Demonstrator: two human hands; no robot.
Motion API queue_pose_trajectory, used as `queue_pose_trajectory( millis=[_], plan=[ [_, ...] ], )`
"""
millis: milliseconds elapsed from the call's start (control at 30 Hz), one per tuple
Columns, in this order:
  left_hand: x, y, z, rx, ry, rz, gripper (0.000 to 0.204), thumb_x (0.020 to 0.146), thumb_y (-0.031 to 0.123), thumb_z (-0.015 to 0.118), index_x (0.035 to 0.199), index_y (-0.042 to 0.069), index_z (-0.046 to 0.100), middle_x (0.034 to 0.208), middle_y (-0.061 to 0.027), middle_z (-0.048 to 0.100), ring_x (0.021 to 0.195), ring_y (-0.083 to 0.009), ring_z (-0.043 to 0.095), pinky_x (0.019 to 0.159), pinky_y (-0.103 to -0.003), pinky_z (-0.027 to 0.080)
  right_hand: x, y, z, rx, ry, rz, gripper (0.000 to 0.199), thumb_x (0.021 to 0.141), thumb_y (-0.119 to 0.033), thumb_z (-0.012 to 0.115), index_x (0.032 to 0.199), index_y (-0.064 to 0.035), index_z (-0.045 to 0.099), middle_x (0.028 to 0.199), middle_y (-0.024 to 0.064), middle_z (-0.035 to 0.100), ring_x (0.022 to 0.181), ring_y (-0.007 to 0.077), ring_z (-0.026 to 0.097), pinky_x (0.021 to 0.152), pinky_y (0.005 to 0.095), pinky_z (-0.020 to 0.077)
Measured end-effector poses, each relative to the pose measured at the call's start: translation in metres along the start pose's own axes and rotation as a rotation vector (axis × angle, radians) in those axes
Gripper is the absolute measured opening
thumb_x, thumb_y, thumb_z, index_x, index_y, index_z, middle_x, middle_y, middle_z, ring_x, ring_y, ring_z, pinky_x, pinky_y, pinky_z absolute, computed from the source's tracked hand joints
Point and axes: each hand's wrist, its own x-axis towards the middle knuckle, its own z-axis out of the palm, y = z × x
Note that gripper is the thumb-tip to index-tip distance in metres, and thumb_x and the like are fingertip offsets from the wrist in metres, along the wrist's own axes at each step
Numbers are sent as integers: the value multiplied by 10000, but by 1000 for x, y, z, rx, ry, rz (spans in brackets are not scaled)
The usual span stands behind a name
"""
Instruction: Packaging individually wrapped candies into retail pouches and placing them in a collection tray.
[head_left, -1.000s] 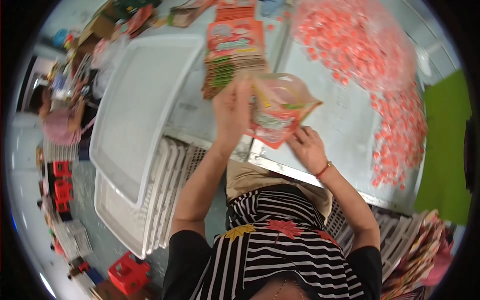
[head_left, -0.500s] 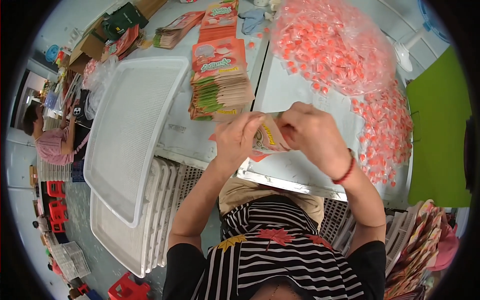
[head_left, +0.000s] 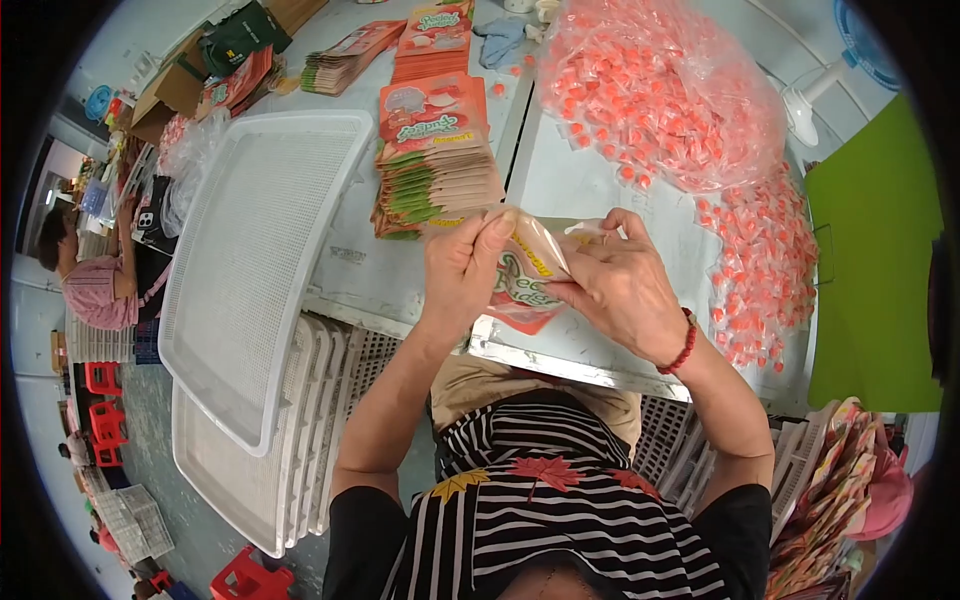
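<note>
Just above the near table edge, I hold a red and beige printed pouch [head_left: 525, 283] with a clear lower part. My left hand [head_left: 462, 272] pinches its upper left edge between thumb and fingers. At the right side of its mouth, my right hand [head_left: 628, 285] grips the edge, thumb in front; some of its fingertips are hidden behind the film. Beyond my left hand lies a fanned stack of similar pouches [head_left: 435, 165]. To the right of my right hand spreads a heap of small clear-wrapped orange-red pieces [head_left: 758, 275].
A large clear bag [head_left: 665, 85] of the same pieces rests at the far right. White mesh trays [head_left: 265, 260] stand at the left. More pouches [head_left: 350, 55] and a blue cloth [head_left: 500, 40] lie farther back. Another person [head_left: 100, 285] sits at far left; a green panel [head_left: 870, 260] borders the right.
My right hand has turned and its fingers have spread along the pouch's mouth. The pouch now shows more of its front and stands wider. My left hand keeps its pinch.
</note>
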Motion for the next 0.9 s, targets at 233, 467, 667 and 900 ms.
queue_pose_trajectory(
  millis=[233, 467, 667, 900],
  plan=[
    [-5, 4, -7, -320, -222, -195, 159, 930, 130, 598, 1004, -3, 646, 837, 18, 633, 735, -25, 537, 658, -202, 466, 6, 4, -16, 114, 129, 42, 242, 631, -137, 799, 779, -18, 649, 763, 71, 640, 848, 253, 607, 909, 433, 383],
    [-4, 0, -2, -417, -125, -174, 138, 922, 105, 603, 1013, 6, 635, 895, 8, 646, 773, -14, 540, 650, -183, 470, 3, 9, -23, 205, -169, 315, 226, 761, -141, 755, 772, -4, 575, 783, 107, 651, 729, 253, 654, 619, 331, 502],
    [0, 0, -8, -306, -364, -332, 175, 906, 103, 614, 1022, -5, 690, 879, -9, 668, 785, -30, 580, 619, -191, 499, 3, 8, -18, 419, -29, 427, 202, 812, -127, 733, 839, 9, 586, 755, 99, 657, 671, 146, 664, 543, 271, 523],
    [-5, 3, -8, -377, -262, -302, 176, 907, 87, 607, 1022, -23, 681, 821, 0, 669, 719, -32, 579, 617, -197, 484, -7, 30, -20, 599, -317, 408, 218, 825, -145, 720, 922, 40, 655, 800, 112, 658, 680, 115, 642, 572, 271, 524]
  ],
)
